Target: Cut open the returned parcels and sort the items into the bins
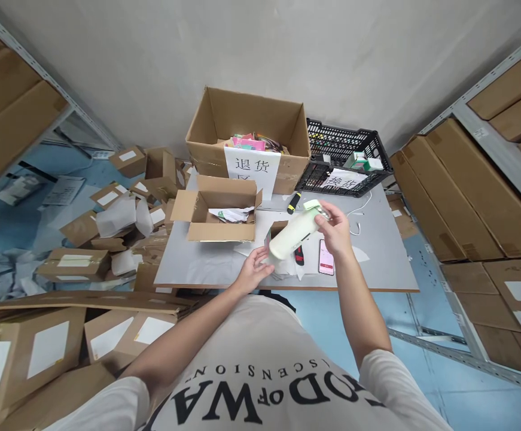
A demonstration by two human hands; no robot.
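Grey and flat, the bench [390, 257] stands against a pale wall, between metal racks of brown cartons. Over its front edge the right hand [335, 232] grips the capped end of a pale green cylindrical bottle [292, 234], held tilted in the air. The left hand [255, 267] is open, its fingertips touching the bottle's lower end. Just below lie a red-screened phone [326, 258] and a black-and-red utility knife [299, 255]. Behind, a small open cardboard box [218, 211] holds crumpled paper. 1 large labelled carton [246, 133] holds colourful packets; beside it a black plastic crate [347, 154] holds small boxes.
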